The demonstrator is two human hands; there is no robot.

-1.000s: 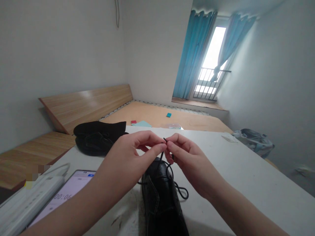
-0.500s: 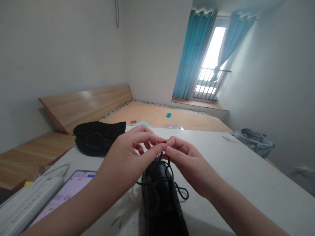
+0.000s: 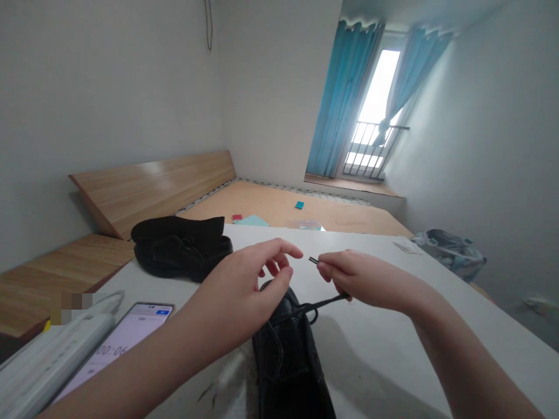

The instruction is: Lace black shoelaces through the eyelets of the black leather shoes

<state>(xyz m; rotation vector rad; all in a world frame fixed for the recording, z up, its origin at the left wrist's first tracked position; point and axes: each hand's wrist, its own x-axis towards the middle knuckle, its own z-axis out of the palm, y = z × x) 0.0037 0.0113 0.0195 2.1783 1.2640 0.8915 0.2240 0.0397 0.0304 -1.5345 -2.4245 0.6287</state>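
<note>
A black leather shoe (image 3: 290, 355) stands on the white table in front of me, toe pointing away. My right hand (image 3: 356, 276) is closed on the black shoelace (image 3: 328, 301), which runs taut from the shoe to the right. Two lace ends stick out past its thumb and forefinger. Over the left side of the shoe's toe hovers my left hand (image 3: 257, 279), its thumb and forefinger apart and nothing between them. Another black shoe (image 3: 174, 256) lies beyond my left forearm, on the left of the table.
A phone (image 3: 126, 331) with a lit timer screen lies at the left, beside a white power strip (image 3: 74, 343). The white table (image 3: 437, 291) extends right. A bag-lined bin (image 3: 452, 250) stands beyond its right edge, and a bed board (image 3: 271, 198) with small items lies behind.
My right hand has moved right, drawing the lace away from the shoe. My left hand has let go of the lace and its fingers have parted.
</note>
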